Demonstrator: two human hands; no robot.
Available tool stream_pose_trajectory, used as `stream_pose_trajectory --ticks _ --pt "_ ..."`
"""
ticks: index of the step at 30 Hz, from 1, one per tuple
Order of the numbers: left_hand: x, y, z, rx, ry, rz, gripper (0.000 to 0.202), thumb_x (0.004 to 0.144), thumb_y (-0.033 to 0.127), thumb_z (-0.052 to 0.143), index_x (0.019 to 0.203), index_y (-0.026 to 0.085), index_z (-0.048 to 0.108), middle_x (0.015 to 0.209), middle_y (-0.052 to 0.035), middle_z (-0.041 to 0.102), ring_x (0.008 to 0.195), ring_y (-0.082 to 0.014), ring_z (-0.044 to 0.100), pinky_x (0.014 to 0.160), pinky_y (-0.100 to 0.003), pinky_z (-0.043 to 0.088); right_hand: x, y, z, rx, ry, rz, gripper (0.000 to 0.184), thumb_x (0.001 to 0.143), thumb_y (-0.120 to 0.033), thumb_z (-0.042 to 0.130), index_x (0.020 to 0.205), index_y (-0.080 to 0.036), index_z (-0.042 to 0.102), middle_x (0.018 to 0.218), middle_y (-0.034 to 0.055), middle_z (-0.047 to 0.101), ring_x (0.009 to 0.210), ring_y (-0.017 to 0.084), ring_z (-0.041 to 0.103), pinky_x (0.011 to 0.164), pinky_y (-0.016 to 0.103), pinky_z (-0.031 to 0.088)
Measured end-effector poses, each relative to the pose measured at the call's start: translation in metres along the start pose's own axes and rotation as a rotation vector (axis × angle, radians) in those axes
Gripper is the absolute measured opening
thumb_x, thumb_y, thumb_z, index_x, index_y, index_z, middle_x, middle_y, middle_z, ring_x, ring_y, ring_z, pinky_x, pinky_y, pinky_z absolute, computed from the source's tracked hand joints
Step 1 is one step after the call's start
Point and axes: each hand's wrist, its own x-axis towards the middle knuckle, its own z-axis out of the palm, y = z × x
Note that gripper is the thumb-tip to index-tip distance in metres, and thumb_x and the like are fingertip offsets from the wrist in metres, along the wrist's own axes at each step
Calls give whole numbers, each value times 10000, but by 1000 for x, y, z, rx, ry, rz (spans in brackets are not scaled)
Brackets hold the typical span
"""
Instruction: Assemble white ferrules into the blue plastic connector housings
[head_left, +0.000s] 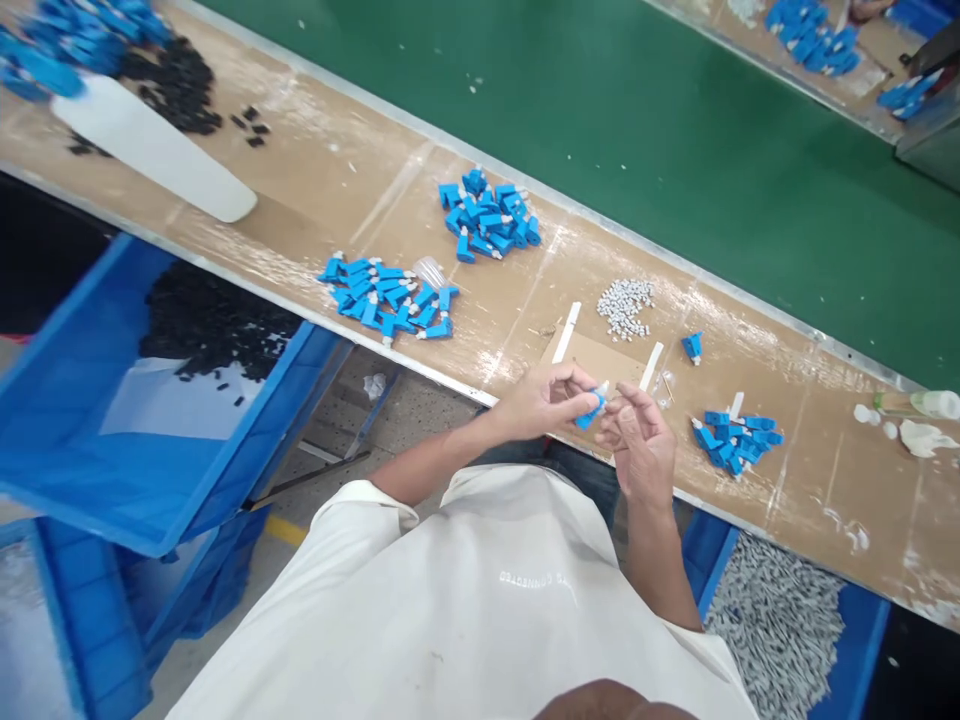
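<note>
My left hand (541, 398) pinches a small blue plastic connector (592, 410) with a white tip, held just above the near edge of the brown workbench (337, 180). My right hand (640, 440) is curled close against the connector's white end, fingers pressed together on it. Both hands hover over a small cardboard pad (600, 358) flanked by two white strips. A little heap of small grey-white parts (625, 306) lies just beyond the pad. A pile of blue connectors (733, 438) sits right of my right hand.
Two more piles of blue connectors (390, 297) (489, 215) lie to the left. Black parts (180, 85) and a white scoop (150, 148) sit far left. A green conveyor belt (637, 130) runs behind. Blue bins (142, 400) stand below the bench; another (780, 620) holds grey parts.
</note>
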Motion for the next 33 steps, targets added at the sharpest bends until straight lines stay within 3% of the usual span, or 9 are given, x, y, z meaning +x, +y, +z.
stream_pose_trajectory --ticks 5,8,11,16,21,24,28,30,33 --pt "67 20 -87 671 490 113 101 808 201 769 788 160 679 810 -92 683 928 -274 663 919 -387 503 4 -6 -15 -81 66 -88 347 761 -510 846 978 -251 766 805 19 699 622 125 604 502 235 551" --pt "75 23 -109 803 719 230 147 874 227 709 1004 160 693 1048 -147 686 1141 -320 617 1040 -425 445 2 -5 -26 -109 105 -101 330 731 -490 866 934 -245 778 770 19 698 585 123 578 471 238 503" --pt "56 8 -93 858 717 258 246 954 328 615 1145 182 670 1161 -144 672 1103 -285 634 1015 -399 465 7 -3 -42 -175 129 -111 319 730 -502 853 890 -238 774 716 11 686 549 128 554 454 252 467" --pt "25 -30 -54 791 537 156 245 949 381 588 1045 186 701 1066 -120 710 998 -252 670 951 -374 507 48 -17 -84 -504 321 -226 279 778 -488 765 806 -212 741 595 -15 629 517 143 530 516 281 459" --pt "24 -50 -45 649 538 99 272 916 401 585 1012 172 699 1045 -119 715 931 -237 685 885 -374 540 105 -35 -121 -1010 425 -235 256 797 -349 700 988 -182 737 1002 110 752 828 239 670 859 413 553" --pt "25 -53 -45 612 554 90 257 897 389 603 998 174 700 1054 -119 716 915 -228 687 864 -358 550 127 -33 -116 -1206 358 -204 305 824 -303 682 1102 -182 713 1192 158 696 1027 288 655 982 456 515" --pt "22 -47 -44 563 580 75 226 889 351 624 975 159 707 1025 -115 720 908 -221 690 860 -345 559 135 -30 -100 -1275 312 -172 164 903 -251 563 945 -173 700 1114 168 686 1106 317 614 1029 480 475" --pt "17 -40 -39 543 601 121 217 908 348 621 975 164 714 1024 -109 724 953 -224 692 906 -352 555 126 -31 -94 -1218 303 -224 178 925 -267 538 945 -180 692 1091 150 690 1095 304 614 1030 477 475" --pt "9 -25 -22 468 506 258 282 916 419 662 1053 183 731 1116 -116 726 1064 -233 686 953 -350 554 97 -34 -79 -958 109 -335 240 945 -380 575 1045 -199 695 1039 86 715 946 243 656 889 411 548"
